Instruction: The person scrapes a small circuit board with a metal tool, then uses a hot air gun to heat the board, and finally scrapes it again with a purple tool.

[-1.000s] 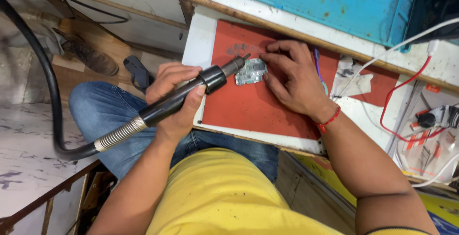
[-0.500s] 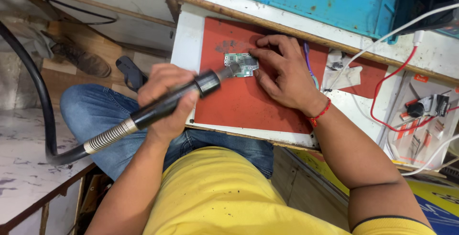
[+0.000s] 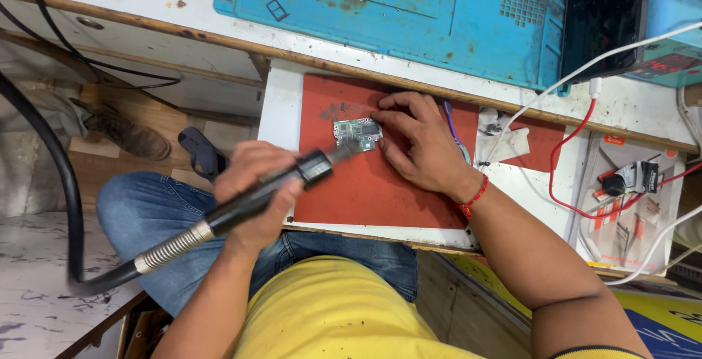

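- Currently your left hand (image 3: pixel 256 191) is clamped around the black handpiece (image 3: pixel 270 191) of a hot-air tool; its nozzle tip (image 3: pixel 344 152) sits at the lower left corner of the small circuit board (image 3: pixel 357 133)
- The circuit board lies flat on the red mat (image 3: pixel 365 191), near the mat's upper edge, in front of the blue work mat (image 3: pixel 395 8)
- Your right hand (image 3: pixel 420 143) rests flat on the red mat, fingers close together, fingertips (image 3: pixel 382 116) pressing against the board's right edge to steady it
- Judged status: the board is positioned and braced and the nozzle is on station, so heating appears to be in hand
- No part shows as lifted off the board, and no tweezers are in either hand, so removal or reseating looks not yet done
- Whether the solder has softened cannot be told from this view
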